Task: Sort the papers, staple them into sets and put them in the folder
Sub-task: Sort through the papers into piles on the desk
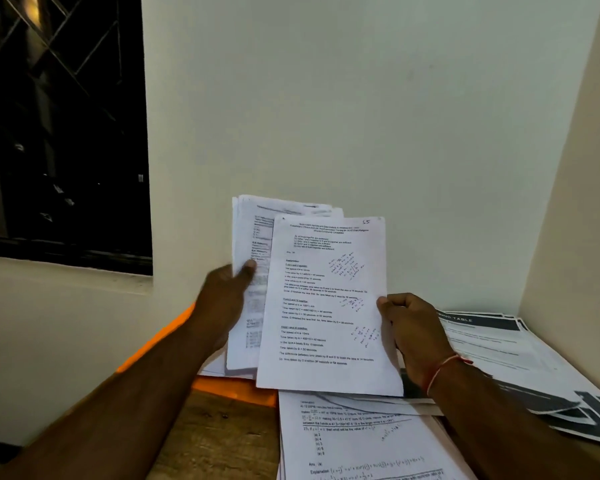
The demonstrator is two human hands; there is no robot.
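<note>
while left hand (227,299) grips thick stack (248,289), right hand (409,327) pinches thin printed sheet (326,306).

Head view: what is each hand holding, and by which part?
Left hand grips a stack of white printed papers by its left edge. Right hand pinches a single white printed sheet at its right edge.

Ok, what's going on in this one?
A person is sorting printed papers at a wooden table. The left hand holds up a stack of sheets, while the right hand holds a single page in front of it. More papers and an orange folder lie on the table below.
</note>
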